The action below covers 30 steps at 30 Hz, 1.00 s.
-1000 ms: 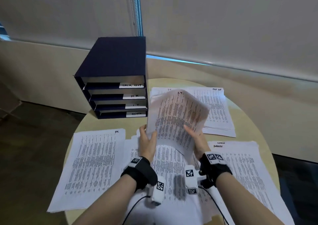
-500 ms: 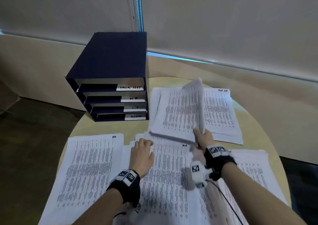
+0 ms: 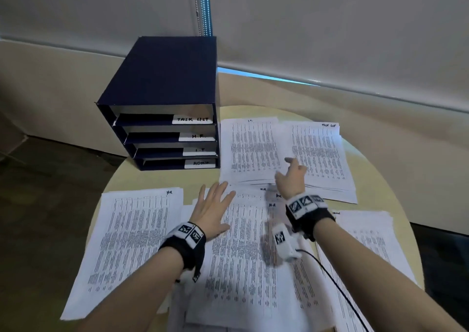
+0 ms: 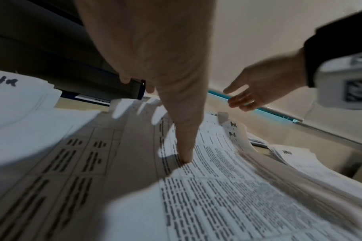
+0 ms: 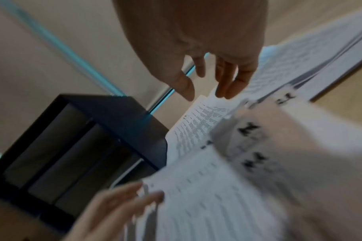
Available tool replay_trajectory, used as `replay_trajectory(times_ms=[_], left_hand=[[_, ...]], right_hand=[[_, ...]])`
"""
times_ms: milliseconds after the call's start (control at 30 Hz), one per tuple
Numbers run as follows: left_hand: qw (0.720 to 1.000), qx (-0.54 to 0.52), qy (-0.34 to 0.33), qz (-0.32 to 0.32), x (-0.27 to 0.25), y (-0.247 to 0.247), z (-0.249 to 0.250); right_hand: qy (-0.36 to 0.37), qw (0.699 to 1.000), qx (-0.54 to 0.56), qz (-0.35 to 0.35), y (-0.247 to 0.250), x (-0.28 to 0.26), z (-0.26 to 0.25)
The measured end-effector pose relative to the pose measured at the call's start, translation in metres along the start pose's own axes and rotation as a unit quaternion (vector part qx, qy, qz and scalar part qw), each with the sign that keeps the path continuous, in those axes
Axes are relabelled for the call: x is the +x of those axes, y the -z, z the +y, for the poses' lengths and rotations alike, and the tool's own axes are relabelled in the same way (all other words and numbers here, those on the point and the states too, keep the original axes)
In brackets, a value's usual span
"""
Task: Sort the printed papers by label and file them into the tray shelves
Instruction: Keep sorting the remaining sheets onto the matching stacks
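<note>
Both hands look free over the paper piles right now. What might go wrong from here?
1. The I.T. pile overlaps the task list pile, so sheets may mix when lifted.
2. The left hand presses flat on the loose middle stack, whose fanned sheets show differing labels; sliding could scatter them.
3. The right hand hangs open above the far piles; a hasty grab could crease sheets.

Printed papers (image 3: 243, 250) lie flat in five labelled piles on the table; navy four-shelf tray (image 3: 165, 118) upright at back-left.
</note>
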<state>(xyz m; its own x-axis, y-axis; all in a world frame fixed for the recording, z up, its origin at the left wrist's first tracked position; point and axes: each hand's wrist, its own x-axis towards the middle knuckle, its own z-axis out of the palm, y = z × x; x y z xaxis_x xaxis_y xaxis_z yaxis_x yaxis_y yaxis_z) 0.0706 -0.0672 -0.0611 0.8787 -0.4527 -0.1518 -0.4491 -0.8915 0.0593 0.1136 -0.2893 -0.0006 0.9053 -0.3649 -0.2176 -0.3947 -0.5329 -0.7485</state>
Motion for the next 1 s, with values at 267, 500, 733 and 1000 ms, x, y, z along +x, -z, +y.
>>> replay_trajectory(times_ms=[267, 500, 733, 1000], left_hand=[[0.993, -0.051, -0.061, 0.093, -0.010, 0.007, 0.006], [0.989, -0.080, -0.081, 0.097, -0.009, 0.008, 0.004], [0.986, -0.093, -0.049, 0.130, 0.000, 0.024, 0.008], [0.982, -0.144, -0.049, 0.115, -0.011, 0.018, 0.007]], right_hand=[[0.053, 0.985, -0.139, -0.091, 0.005, -0.067, 0.082], [0.080, 0.982, -0.155, -0.066, 0.003, -0.074, 0.081], [0.128, 0.979, -0.155, -0.026, 0.001, -0.084, 0.090], [0.093, 0.993, -0.068, -0.039, 0.015, -0.094, 0.092]])
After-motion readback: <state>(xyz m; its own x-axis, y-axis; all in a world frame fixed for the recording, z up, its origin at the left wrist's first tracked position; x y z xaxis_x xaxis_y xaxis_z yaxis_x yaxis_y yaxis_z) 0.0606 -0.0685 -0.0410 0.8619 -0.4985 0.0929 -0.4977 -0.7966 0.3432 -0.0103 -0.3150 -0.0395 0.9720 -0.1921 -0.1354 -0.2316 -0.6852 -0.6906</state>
